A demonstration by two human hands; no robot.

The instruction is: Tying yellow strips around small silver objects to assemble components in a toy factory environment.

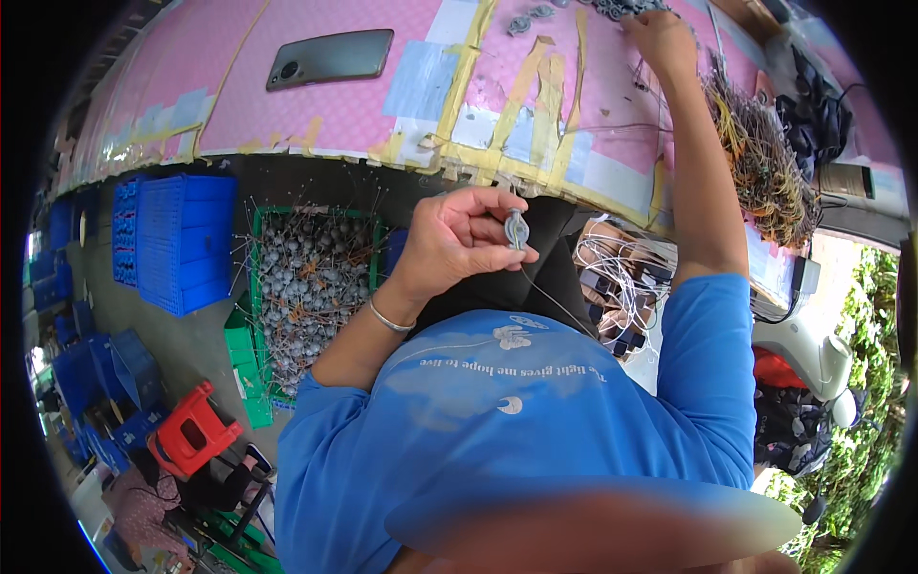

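Observation:
Between the thumb and fingers of my left hand (pixel 464 237) is a small grey round part (pixel 516 230), held just in front of the table edge. A thin wire (pixel 555 298) trails down from it across my shirt. My right arm stretches out over the table. There my right hand (pixel 666 43) has its fingers curled together at a pile of similar grey parts (pixel 612 8); whatever they grip is too small to make out. Two or three loose grey parts (pixel 519 25) lie left of that pile.
A phone (pixel 330 59) lies on the pink, taped tabletop (pixel 229 57). Bundled wires (pixel 760 158) hang at the table's right side. Below stand a green crate (pixel 253 268) full of grey wired parts, blue crates (pixel 182 244), a red stool (pixel 194 430) and white cables (pixel 622 263).

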